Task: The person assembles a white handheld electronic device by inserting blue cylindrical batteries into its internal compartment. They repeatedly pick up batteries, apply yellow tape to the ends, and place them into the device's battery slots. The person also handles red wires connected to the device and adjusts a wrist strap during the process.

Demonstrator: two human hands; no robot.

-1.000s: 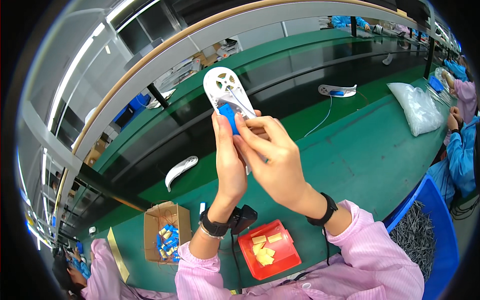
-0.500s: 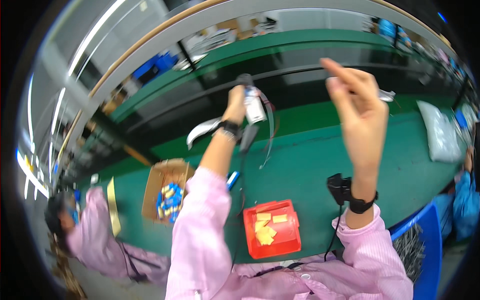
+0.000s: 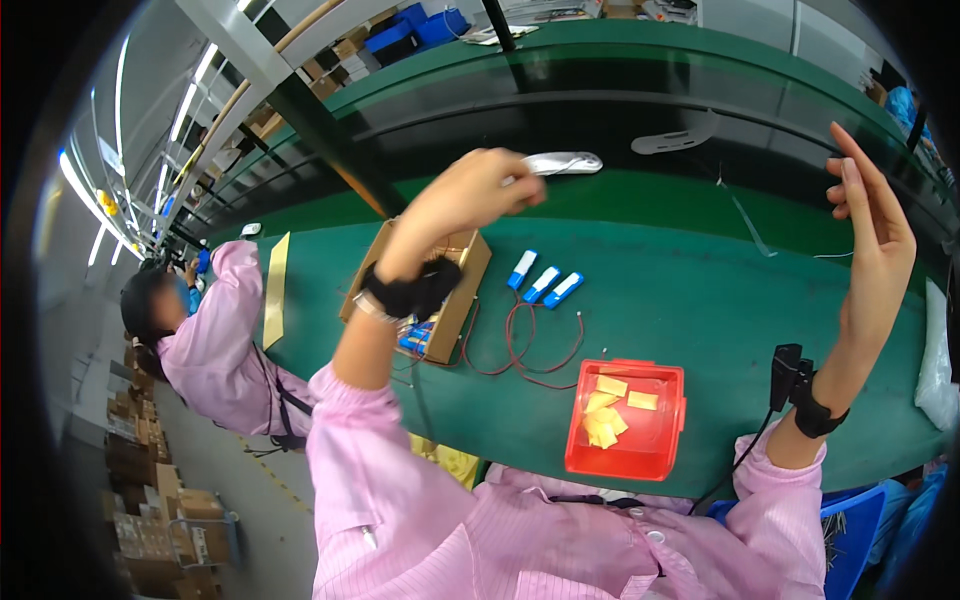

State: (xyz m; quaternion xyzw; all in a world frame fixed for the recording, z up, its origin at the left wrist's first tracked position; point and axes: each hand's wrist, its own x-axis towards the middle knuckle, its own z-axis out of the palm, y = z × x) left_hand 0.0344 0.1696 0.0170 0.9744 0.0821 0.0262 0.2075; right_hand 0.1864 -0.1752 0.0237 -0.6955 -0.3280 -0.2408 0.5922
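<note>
- In the head view, beyond the red tray (image 3: 652, 442) and leftward, the blurred left hand (image 3: 472, 192) overlaps one end of a white shell (image 3: 570, 162); whether it grips, I cannot tell.
- Right of the tray, the raised right hand (image 3: 874, 225) is loosely open, empty.
- Beyond the tray's left corner lie three blue packs (image 3: 541, 284).
- Green bench (image 3: 740, 335) spreads rightward from the tray; its front edge runs just nearside.

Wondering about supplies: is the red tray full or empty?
Neither: the red tray holds several yellow pieces, its red bottom showing beside them.
</note>
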